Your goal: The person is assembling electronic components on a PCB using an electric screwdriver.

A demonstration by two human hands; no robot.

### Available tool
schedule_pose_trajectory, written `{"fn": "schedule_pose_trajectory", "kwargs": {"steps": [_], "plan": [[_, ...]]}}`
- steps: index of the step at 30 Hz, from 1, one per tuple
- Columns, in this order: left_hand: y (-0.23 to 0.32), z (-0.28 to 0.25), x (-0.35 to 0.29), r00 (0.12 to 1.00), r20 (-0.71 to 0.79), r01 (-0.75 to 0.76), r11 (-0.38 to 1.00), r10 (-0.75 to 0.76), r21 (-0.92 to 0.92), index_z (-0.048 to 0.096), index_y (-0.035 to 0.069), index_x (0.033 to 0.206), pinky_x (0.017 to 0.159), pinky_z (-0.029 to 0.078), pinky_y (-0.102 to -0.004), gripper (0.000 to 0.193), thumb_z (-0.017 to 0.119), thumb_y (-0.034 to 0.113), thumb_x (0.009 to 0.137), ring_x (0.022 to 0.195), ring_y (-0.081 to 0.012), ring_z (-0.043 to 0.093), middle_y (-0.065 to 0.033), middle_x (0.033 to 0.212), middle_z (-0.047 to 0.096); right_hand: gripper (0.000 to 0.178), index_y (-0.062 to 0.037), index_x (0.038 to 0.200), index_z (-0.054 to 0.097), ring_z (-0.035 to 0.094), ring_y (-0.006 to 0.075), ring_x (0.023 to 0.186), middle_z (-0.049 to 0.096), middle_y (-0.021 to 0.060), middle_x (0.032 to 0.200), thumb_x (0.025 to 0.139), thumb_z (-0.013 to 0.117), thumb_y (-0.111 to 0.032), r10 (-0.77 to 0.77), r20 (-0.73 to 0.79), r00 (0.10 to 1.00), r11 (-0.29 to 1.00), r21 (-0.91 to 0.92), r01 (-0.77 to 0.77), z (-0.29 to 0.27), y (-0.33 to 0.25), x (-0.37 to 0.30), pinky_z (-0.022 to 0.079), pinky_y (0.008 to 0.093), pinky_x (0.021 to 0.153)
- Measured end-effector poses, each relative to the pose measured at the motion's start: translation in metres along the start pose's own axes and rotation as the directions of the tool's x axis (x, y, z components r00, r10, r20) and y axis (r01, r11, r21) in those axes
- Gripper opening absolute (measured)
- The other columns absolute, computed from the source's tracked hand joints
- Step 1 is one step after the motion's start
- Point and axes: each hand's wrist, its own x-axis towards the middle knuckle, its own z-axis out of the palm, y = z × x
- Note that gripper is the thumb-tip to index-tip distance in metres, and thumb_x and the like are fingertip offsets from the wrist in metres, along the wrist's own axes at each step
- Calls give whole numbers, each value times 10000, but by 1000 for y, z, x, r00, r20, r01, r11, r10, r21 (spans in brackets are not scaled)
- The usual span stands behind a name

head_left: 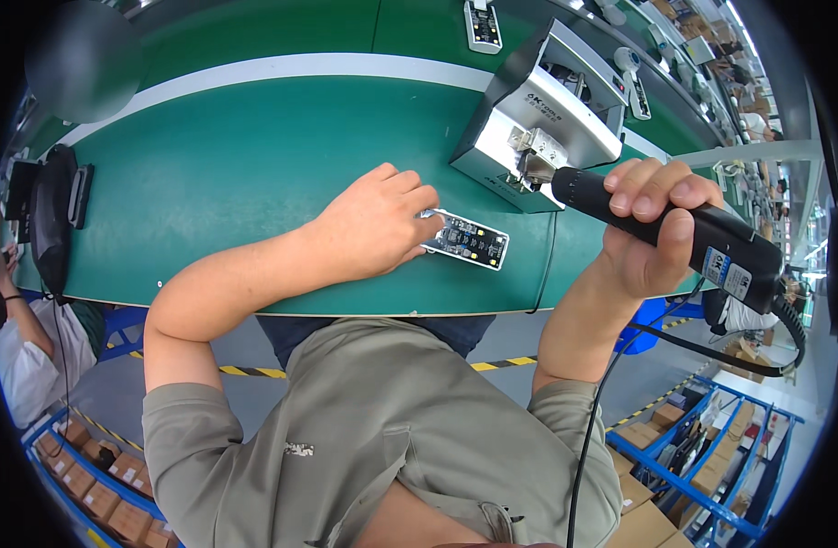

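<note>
My right hand (661, 224) is wrapped round a black electric screwdriver (633, 208) with a coiled cable at its rear end. Its tip points at the outlet of a silver and grey screw feeder (542, 110); whether the bit touches a screw there is too small to tell. Beside my left hand (379, 219) a white housing with a black circuit board in it (471, 239) lies on the green bench. My left fingers are curled over its left end and grip it, covering that part.
The green bench top (227, 183) has a pale strip along its far side. Another board in a white housing (483, 27) lies beyond it. A black object (53, 219) stands at the bench's left end, near a co-worker's arm (26, 320). Blue racks with cartons (702, 447) are behind me.
</note>
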Motion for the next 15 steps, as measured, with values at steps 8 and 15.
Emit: {"fn": "schedule_pose_trajectory", "kwargs": {"steps": [8, 15], "plan": [[-1, -1, 1, 1000, 12, 8, 1000, -8, -18, 670, 101, 1011, 836, 415, -332, 293, 732, 189, 738, 944, -216, 527, -50, 1074, 578, 209, -47, 1051, 551, 580, 184, 614, 582, 62, 724, 886, 601, -164, 95, 109, 989, 995, 6, -97, 5, 8, -5, 507, 338, 653], [-1, -2, 2, 1000, 17, 3, 1000, -3, -3, 667, 96, 1009, 834, 416, -333, 297, 731, 182, 732, 940, -217, 526, -54, 1067, 581, 230, -37, 988, 550, 581, 192, 552, 586, 83, 654, 815, 688, -100, 64, -131, 989, 997, 56, -57, 14, -11, -1, 532, 335, 598]]}}
